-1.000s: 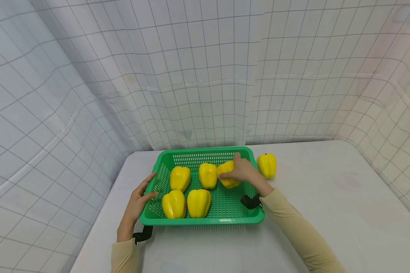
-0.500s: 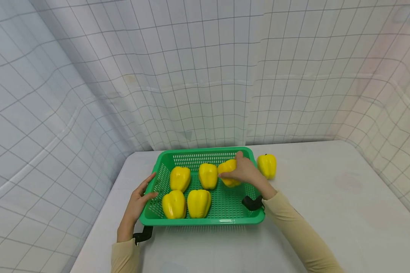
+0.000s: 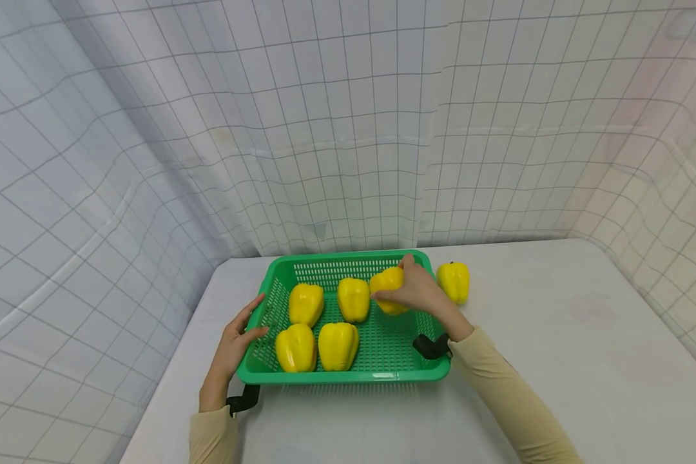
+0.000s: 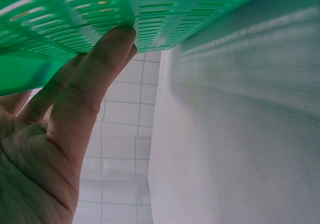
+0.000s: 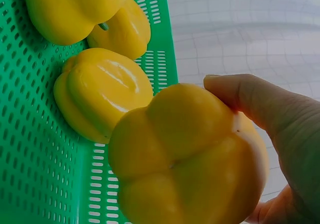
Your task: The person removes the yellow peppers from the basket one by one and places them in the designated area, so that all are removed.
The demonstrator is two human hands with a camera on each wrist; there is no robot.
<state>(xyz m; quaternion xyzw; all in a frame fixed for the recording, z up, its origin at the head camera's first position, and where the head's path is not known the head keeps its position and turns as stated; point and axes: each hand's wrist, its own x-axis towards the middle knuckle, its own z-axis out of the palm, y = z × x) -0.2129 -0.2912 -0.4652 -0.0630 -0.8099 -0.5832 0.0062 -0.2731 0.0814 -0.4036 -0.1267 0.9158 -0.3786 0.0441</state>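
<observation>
My right hand (image 3: 415,288) grips a yellow bell pepper (image 3: 390,298) over the back right part of a green plastic basket (image 3: 348,377). In the right wrist view the lobed end of this bell pepper (image 5: 175,164) faces the camera, with the thumb on one side. My left hand (image 3: 233,341) holds the left side of the basket, thumb over the rim. Its fingers (image 4: 85,92) lie against the slotted outer wall in the left wrist view. Several more yellow bell peppers, such as the front middle bell pepper (image 3: 338,347), lie on the basket floor.
Another yellow bell pepper (image 3: 454,282) sits outside the basket, just past its right rim, on the white table (image 3: 574,335). White gridded curtains (image 3: 336,129) hang behind and at both sides of the table.
My right hand has risen slightly and shifted a little right and back, carrying the bell pepper with it. The left hand and the basket stay almost where they were.
</observation>
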